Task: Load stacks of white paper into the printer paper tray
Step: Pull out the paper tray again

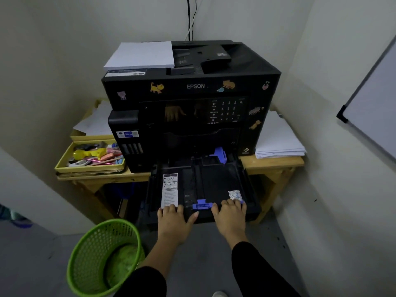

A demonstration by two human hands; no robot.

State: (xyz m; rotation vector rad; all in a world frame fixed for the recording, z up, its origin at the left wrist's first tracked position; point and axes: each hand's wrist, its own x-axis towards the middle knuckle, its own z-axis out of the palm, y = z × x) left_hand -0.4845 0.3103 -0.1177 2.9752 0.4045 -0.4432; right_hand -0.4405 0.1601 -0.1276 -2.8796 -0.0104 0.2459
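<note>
A black Epson printer [192,86] stands on a wooden table. Its black paper tray [216,179] is pulled out toward me and holds no paper; blue guides show at its front [202,204] and back right [220,154]. My left hand [174,219] and my right hand [230,217] both grip the tray's front edge, fingers curled over the rim. A stack of white paper [141,54] lies on the printer's top left. Another white paper stack [278,140] rests on the table to the printer's right.
A yellow tray of stationery [94,156] sits left of the printer, with loose sheets [96,121] behind it. A green mesh waste bin [105,256] stands on the floor at lower left. A whiteboard [372,116] leans on the right wall. Walls close in on both sides.
</note>
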